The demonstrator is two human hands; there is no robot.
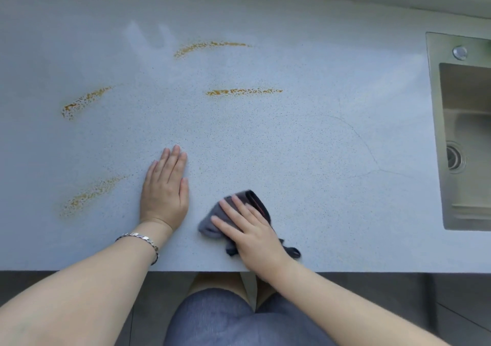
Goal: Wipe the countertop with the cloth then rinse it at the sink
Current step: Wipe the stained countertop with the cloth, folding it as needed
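Note:
A pale speckled countertop (305, 146) fills the view. Several orange-brown smears mark it: one at the back (210, 47), one in the middle (243, 91), one at the left (85, 101) and one at the near left (93, 193). My right hand (252, 229) presses with straight fingers on a bunched dark grey cloth (210, 223) near the front edge. My left hand (166, 189) rests flat on the bare counter beside it, fingers straight and together. A steel sink (467, 146) is set into the counter at the right.
The sink has a drain (454, 157) and a round metal fitting (460, 52) on its rim. A thin curved crack (366, 146) runs across the counter toward the sink. The counter's front edge (106, 270) lies just below my wrists, with my knees under it.

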